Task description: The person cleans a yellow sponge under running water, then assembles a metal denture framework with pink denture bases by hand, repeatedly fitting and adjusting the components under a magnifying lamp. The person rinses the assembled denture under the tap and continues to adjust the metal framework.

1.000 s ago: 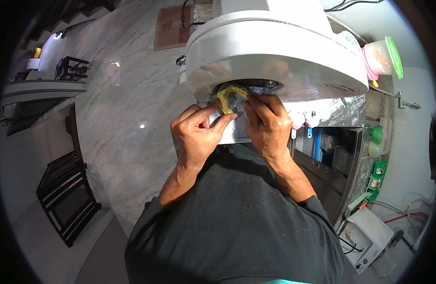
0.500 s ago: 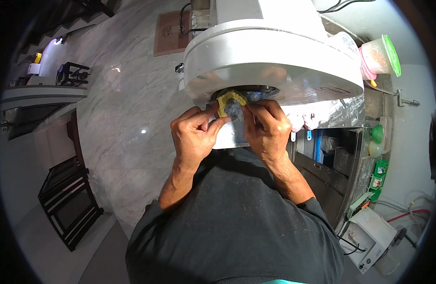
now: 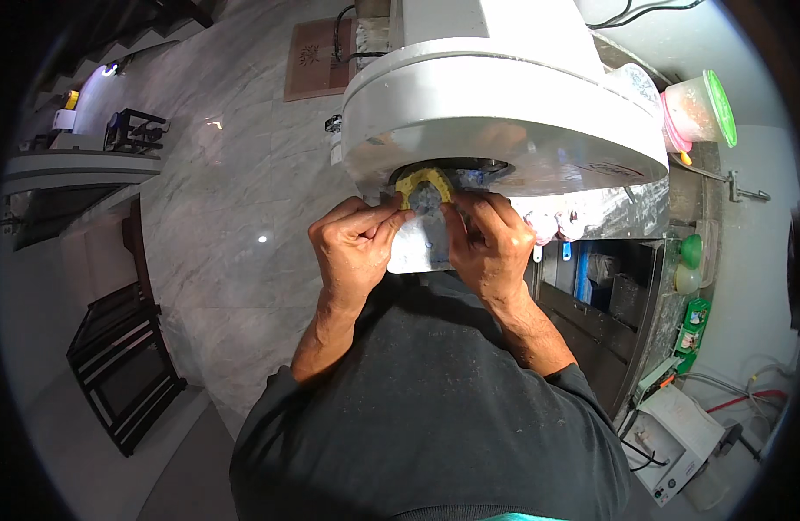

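Between both hands I hold a yellow horseshoe-shaped dental cast (image 3: 409, 183), its curved end pointing away from me. My left hand (image 3: 351, 247) pinches the left leg of the arch between thumb and fingers. The right leg is pinched the same way by my right hand (image 3: 491, 243). The cast sits at the dark opening (image 3: 474, 163) under the rounded front of a white machine (image 3: 504, 91). Below it lies a pale, wet-looking plate (image 3: 419, 252). Whether the cast touches anything inside the opening cannot be made out.
Right of the machine, a tub with a green lid (image 3: 700, 106) stands by the wall. Pinkish-white pieces (image 3: 556, 226) lie at the counter edge, above a dark open cabinet (image 3: 604, 291). A white box-shaped device (image 3: 678, 443) with cables sits at lower right.
The cast has turned slightly in my fingers, so its bumpy edge shows less and the arch faces the opening more squarely. Both hands keep their pinch and have barely shifted.
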Demonstrator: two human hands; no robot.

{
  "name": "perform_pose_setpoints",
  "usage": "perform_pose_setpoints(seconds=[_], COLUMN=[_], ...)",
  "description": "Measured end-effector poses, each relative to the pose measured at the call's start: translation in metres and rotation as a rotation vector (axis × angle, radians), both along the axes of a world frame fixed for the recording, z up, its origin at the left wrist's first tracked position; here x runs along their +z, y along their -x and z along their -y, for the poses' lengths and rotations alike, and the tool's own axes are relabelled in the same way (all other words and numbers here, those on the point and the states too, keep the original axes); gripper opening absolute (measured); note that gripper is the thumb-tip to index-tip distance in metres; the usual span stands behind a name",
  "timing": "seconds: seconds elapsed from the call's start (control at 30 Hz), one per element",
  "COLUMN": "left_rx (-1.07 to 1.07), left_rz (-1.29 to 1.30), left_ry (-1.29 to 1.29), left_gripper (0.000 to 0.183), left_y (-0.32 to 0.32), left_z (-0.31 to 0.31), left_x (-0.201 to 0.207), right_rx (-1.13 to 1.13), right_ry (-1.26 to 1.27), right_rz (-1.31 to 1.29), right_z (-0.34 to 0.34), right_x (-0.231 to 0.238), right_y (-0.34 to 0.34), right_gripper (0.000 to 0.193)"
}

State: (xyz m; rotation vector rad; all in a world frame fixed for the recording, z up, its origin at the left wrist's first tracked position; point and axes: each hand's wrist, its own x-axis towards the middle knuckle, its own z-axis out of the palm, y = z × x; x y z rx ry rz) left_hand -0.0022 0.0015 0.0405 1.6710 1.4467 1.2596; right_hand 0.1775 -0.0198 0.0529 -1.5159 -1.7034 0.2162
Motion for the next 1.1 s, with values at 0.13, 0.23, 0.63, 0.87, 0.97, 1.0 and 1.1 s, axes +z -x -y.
perform_pose_setpoints(seconds=[0.13,0.23,0.63,0.87,0.97,1.0,1.1], left_rx=[0.02,0.036,0.209,0.236,0.223,0.221,0.224], left_rz=[0.005,0.019,0.014,0.029,0.033,0.035,0.016], left_ry=[-0.038,-0.022,-0.11,-0.089,-0.1,-0.098,-0.089], left_gripper=[0.017,0.019,0.024,0.037,0.038,0.038,0.039], left_y=[0.002,0.004,0.007,0.006,0.005,0.004,0.004], left_z=[-0.002,-0.002,-0.009,-0.01,-0.014,-0.014,-0.015], left_x=[-0.002,-0.002,-0.011,-0.018,-0.021,-0.021,-0.021], right_rx=[-0.001,0.016,0.087,0.071,0.057,0.053,0.054], right_ry=[0.016,-0.015,0.061,0.099,0.1,0.099,0.085], right_rz=[0.017,0.012,-0.007,-0.042,-0.035,-0.025,-0.014], right_z=[0.0,-0.001,-0.001,-0.001,0.0,0.001,0.0], right_x=[0.002,0.003,0.011,0.012,0.012,0.012,0.01], right_y=[0.001,0.0,0.003,0.007,0.007,0.007,0.008], right_gripper=[0.024,0.024,0.019,0.018,0.019,0.019,0.02])
